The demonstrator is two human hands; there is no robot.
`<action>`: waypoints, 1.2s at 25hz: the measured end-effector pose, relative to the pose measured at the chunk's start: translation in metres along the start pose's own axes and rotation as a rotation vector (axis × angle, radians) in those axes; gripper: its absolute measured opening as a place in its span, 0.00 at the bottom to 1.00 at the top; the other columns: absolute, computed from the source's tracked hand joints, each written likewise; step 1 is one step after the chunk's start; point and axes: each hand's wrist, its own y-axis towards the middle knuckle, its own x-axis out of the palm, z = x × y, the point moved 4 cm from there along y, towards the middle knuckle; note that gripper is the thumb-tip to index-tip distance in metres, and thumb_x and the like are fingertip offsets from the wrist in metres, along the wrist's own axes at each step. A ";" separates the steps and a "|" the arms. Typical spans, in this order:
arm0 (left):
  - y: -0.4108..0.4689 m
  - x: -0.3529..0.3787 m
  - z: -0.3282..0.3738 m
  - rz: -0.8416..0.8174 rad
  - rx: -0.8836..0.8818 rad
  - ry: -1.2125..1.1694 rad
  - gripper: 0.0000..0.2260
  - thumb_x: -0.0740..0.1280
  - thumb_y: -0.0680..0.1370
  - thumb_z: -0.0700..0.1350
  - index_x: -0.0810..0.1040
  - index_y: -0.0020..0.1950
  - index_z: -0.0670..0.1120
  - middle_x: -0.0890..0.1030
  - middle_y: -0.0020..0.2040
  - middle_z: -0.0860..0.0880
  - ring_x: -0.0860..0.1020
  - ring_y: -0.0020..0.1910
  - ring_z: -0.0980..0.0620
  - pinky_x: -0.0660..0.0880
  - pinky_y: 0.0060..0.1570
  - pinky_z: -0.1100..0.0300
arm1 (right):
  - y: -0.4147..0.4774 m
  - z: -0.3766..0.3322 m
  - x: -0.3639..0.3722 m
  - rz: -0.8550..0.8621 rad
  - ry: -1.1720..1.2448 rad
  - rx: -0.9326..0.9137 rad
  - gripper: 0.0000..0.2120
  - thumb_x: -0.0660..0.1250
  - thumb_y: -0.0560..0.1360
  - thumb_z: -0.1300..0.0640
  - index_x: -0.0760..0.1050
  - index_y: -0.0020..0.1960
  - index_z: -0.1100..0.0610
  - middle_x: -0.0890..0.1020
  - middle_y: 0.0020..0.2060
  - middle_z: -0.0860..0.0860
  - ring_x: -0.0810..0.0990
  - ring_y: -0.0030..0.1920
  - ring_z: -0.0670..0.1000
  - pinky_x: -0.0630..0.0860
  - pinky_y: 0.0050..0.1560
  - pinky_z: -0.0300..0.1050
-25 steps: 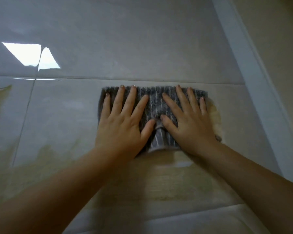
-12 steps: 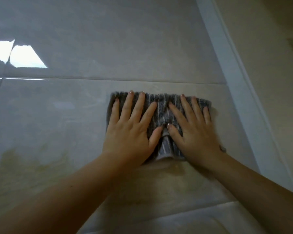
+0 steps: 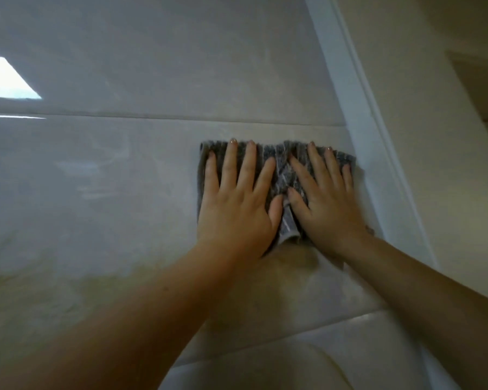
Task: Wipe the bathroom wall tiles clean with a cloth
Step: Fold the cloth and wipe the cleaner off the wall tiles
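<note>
No grip: left hand and right hand press flat, fingers spread, on the cloth.

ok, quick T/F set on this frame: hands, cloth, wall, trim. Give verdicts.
1. Both hands lie flat on the cloth, fingers spread. True: left hand, right hand.
2. The cloth is plain white. False: it is grey with lighter stripes.
3. The cloth sits just below a horizontal grout line. True.
4. The cloth is far from the white trim. False: its right edge lies close beside the trim.
5. One hand holds a spray bottle. False: both hands press the cloth to the wall tile; no bottle shows.
</note>
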 end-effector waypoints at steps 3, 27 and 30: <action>-0.007 -0.002 -0.002 -0.012 0.051 0.015 0.30 0.41 0.81 0.62 0.52 0.81 0.52 0.50 0.82 0.45 0.45 0.80 0.41 0.42 0.77 0.38 | -0.019 0.002 0.003 -0.040 -0.025 -0.058 0.29 0.40 0.78 0.38 0.43 0.77 0.41 0.46 0.79 0.49 0.40 0.79 0.54 0.39 0.76 0.60; -0.069 0.001 0.005 -0.031 0.119 -0.062 0.29 0.46 0.82 0.62 0.54 0.81 0.53 0.51 0.82 0.45 0.46 0.81 0.42 0.41 0.77 0.41 | -0.090 -0.010 0.007 0.037 0.015 0.065 0.28 0.45 0.80 0.43 0.56 0.78 0.50 0.54 0.79 0.55 0.49 0.78 0.59 0.47 0.76 0.64; -0.082 -0.004 -0.021 -0.025 0.113 -0.048 0.29 0.45 0.82 0.63 0.54 0.81 0.53 0.51 0.82 0.45 0.46 0.81 0.42 0.43 0.77 0.40 | -0.092 -0.038 0.006 0.038 0.026 0.035 0.28 0.45 0.80 0.43 0.55 0.78 0.50 0.52 0.79 0.54 0.47 0.79 0.58 0.44 0.76 0.62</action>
